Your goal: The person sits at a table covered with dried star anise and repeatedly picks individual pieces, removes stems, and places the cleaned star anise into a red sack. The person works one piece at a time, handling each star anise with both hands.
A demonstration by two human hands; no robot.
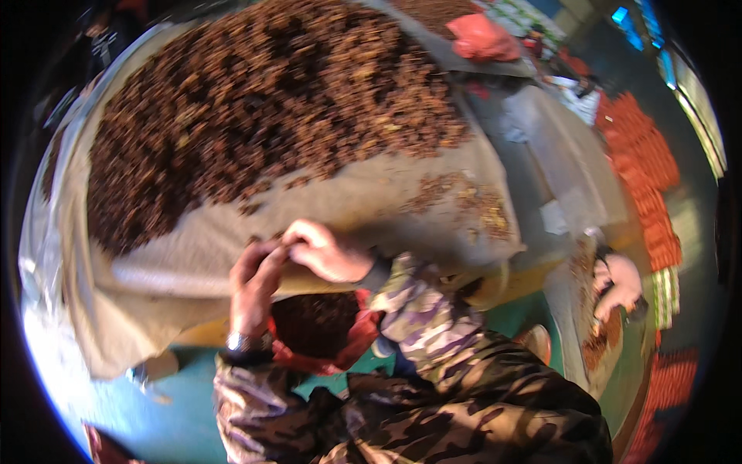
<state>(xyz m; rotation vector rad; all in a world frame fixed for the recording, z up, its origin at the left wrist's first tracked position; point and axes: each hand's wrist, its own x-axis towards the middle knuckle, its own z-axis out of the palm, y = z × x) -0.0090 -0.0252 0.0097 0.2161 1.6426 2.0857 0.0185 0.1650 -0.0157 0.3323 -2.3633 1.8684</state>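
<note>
My left hand, with a watch at its wrist, is raised over the near edge of a cloth-covered table. Its fingertips meet those of my right hand around a small dark brown piece, blurred and mostly covered by the fingers. A large heap of brown dried plant pieces spreads over the far side of the cloth. Below my hands, an open red bag holds dark brown material. To the right of my hands lies a small scatter of paler bits.
A tied red bag rests on another surface at the back right. Bent over brown material on a sheet at the right is another person. Orange-red sacks are stacked behind. The floor is green.
</note>
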